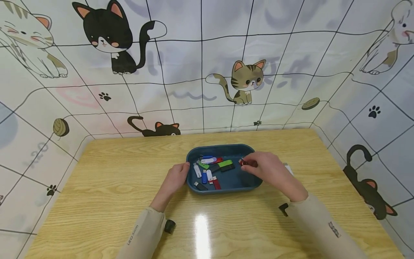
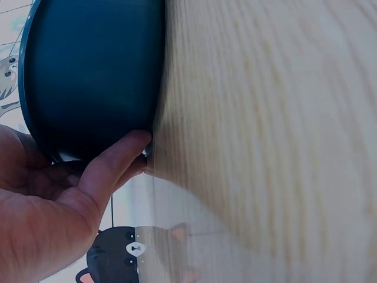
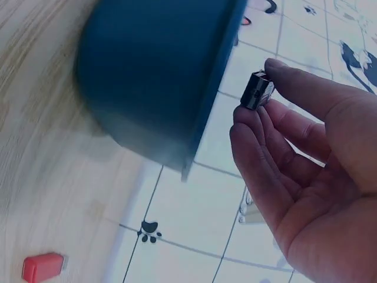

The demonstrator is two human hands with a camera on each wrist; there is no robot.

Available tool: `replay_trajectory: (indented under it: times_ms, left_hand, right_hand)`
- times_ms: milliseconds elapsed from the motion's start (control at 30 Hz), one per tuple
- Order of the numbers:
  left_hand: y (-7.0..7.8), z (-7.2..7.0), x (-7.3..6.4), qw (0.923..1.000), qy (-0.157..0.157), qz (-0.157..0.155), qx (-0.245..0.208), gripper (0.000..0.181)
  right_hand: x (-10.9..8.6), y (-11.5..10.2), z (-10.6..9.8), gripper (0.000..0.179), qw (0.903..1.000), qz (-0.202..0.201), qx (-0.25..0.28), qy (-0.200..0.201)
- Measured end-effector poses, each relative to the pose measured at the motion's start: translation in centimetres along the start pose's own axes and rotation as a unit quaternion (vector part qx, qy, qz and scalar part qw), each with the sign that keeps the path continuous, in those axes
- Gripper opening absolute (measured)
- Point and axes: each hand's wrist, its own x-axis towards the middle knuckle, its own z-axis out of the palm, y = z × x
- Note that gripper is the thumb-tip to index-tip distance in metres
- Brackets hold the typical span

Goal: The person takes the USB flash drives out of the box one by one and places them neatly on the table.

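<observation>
A dark blue tray (image 1: 237, 185) with several USB sticks stands on the table. My left hand (image 1: 174, 178) holds its left end; in the left wrist view the fingers (image 2: 118, 159) lie against the outer wall. Over the tray's right end, my right hand (image 1: 268, 171) pinches a red USB stick (image 1: 241, 162) between thumb and fingertips. Its metal plug end (image 3: 257, 90) looks dark in the right wrist view. Among the sticks in the tray are a green one (image 1: 225, 163), a blue one (image 1: 204, 176), a red one (image 1: 216, 183) and a black one (image 1: 201, 186).
On the wooden table (image 1: 123, 201), a white USB stick (image 1: 289, 169) lies right of the tray, partly behind my right hand. The right wrist view shows a red USB stick (image 3: 42, 267) on the tabletop. A cat-patterned cloth (image 1: 181, 72) surrounds the back and sides.
</observation>
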Motion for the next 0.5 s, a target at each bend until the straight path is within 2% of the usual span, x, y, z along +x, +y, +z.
replay_trajectory:
  times_ms: [300,400,500]
  left_hand:
    - [0.0,0.0,-0.1,1.0,-0.003,-0.006,-0.002,0.044]
    - [0.0,0.0,-0.1,1.0,-0.003,-0.008,-0.002,0.044]
    - [0.1,0.0,-0.1,1.0,-0.002,-0.009,-0.001,0.044]
  right_hand:
    - [-2.0,1.8,-1.2,0.018,0.9974,0.035,0.001,0.063]
    - [-2.5,2.6,-1.6,0.018,0.9961,0.045,0.006,0.076]
    - [-2.8,3.4,-2.1,0.023,0.9949,0.069,0.015,0.072]
